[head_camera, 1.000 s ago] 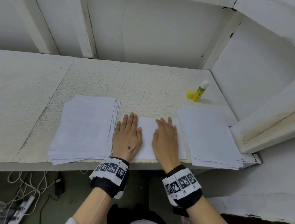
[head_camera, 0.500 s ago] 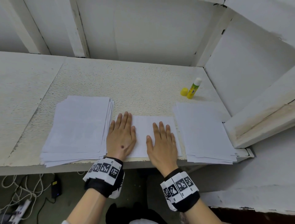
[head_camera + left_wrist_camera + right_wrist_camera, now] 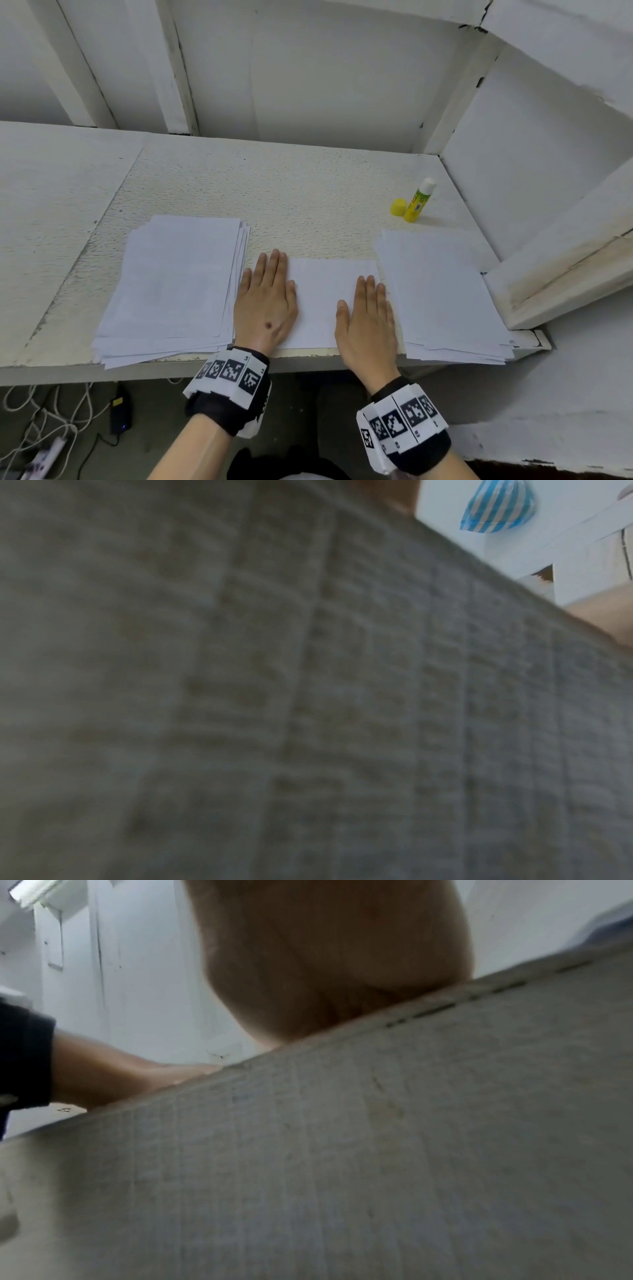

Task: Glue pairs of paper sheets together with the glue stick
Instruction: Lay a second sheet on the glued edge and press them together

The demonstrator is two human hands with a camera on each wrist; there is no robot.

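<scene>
Head view shows a long white table [image 3: 308,192] against a white wall. A big pile of paper [image 3: 171,287] lies on the left side of it. Another pile of paper [image 3: 442,291] lies on the right side. Between the two piles lies the middle sheet [image 3: 322,294], close to the table's front edge. The left hand [image 3: 265,305] lies flat on the sheet's left side, fingers straight and together. The right hand [image 3: 368,318] lies flat on its right side, fingers straight too. The glue stick [image 3: 418,202] stands far back on the right, well apart from the hands. Its yellow cap [image 3: 398,208] is off and sits just beside it.
</scene>
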